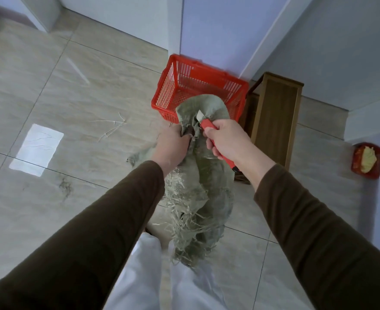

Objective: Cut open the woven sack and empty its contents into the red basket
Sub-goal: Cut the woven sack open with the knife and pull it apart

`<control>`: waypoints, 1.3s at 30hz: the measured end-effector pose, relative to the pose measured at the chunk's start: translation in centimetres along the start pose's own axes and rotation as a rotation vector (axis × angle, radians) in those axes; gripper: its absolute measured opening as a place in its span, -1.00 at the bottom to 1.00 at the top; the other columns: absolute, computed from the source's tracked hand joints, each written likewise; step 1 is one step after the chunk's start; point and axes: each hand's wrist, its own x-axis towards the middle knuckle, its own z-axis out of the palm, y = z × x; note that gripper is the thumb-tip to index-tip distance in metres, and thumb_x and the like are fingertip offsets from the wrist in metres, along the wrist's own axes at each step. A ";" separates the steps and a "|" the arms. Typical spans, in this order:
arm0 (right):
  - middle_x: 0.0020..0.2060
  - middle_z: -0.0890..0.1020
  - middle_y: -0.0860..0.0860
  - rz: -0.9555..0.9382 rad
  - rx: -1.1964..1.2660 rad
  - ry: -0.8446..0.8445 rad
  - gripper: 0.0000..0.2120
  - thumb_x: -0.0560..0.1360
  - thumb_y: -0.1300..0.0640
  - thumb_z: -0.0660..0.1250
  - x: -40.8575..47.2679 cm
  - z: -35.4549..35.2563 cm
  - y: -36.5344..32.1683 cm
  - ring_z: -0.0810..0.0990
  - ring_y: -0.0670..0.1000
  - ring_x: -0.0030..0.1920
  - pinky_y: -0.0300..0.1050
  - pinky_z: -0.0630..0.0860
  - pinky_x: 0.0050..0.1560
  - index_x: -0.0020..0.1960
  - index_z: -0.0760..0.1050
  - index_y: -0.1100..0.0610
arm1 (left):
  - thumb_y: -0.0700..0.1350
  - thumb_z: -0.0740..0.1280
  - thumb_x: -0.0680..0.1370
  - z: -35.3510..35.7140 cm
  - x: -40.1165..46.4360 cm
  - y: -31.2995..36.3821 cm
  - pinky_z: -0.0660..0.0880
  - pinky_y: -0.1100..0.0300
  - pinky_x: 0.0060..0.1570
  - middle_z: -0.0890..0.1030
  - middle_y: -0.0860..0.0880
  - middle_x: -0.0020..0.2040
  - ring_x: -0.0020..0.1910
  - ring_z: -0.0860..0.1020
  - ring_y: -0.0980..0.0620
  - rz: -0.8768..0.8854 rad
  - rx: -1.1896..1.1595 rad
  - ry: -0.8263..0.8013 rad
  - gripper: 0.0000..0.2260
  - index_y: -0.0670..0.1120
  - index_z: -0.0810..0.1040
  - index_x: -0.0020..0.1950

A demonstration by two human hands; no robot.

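Note:
A grey-green woven sack [203, 193] hangs in front of me, its lower end frayed into loose strands. My left hand [172, 145] grips the bunched upper part of the sack. My right hand [229, 139] holds a red utility knife [207, 125], whose short blade rests against the sack's top fold. The red basket [185, 86] stands on the floor just beyond the sack, partly hidden by the sack's top. I see nothing inside the visible part of the basket.
A wooden stool [276, 117] stands right of the basket against the wall. A small red tray with something yellow [367, 161] lies at the far right. Loose straw-like fibres [112, 127] lie on the tiled floor to the left. White walls close the corner behind.

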 end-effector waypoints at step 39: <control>0.53 0.41 -0.03 -0.166 0.195 0.025 0.10 0.27 -0.46 0.49 -4.7 2.2 7.7 0.57 -0.09 0.24 -0.02 0.57 0.25 0.65 0.07 -0.22 | -0.21 0.31 0.60 -4.8 -0.8 0.6 0.66 0.04 -0.41 0.71 -0.15 -0.15 -0.35 0.72 -0.03 -0.074 -0.506 0.157 -0.88 -0.15 0.63 0.07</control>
